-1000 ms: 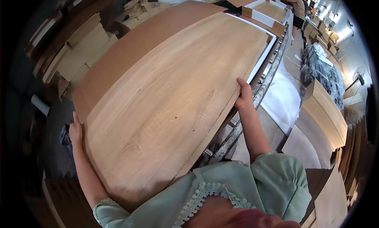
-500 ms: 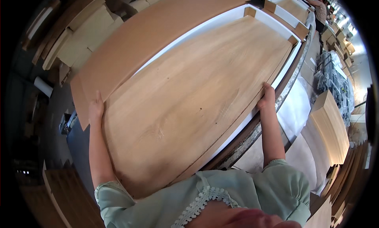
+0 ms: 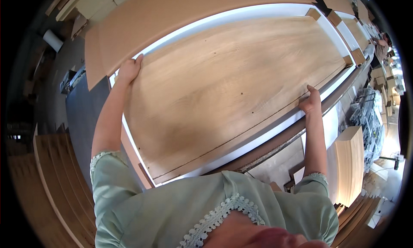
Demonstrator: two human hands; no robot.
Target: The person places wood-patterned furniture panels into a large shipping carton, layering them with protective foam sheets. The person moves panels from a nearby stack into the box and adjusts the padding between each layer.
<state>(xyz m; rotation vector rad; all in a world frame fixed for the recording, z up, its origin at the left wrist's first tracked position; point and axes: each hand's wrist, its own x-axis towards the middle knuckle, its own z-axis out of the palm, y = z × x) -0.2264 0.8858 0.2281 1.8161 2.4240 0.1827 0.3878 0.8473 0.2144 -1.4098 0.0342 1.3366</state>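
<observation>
A large wood-grain board [image 3: 206, 84] with a few small dark holes lies lengthwise over a shallow cardboard box with white inner walls [image 3: 279, 9]. My left hand [image 3: 130, 69] holds the board's left long edge, the thumb lying on its top face and the fingers hidden beyond the edge. On the opposite long edge my right hand [image 3: 312, 101] grips the board, thumb on top, its other fingers partly hidden below. A dark seam runs along this right side. Whether the board rests fully on the box's bottom cannot be made out.
A wide brown cardboard flap [image 3: 172, 16] spreads along the far left side. Brown corner blocks [image 3: 313, 13] sit inside the box's far end. Beyond it stands another lined box [image 3: 350, 29]. Stacked boards [image 3: 349, 162] and plastic-wrapped bundles [image 3: 368, 119] stand at the right.
The board has shifted into the box outline, its near end now inside the white rim. My left hand has moved farther forward along the edge. The whole view has turned somewhat.
</observation>
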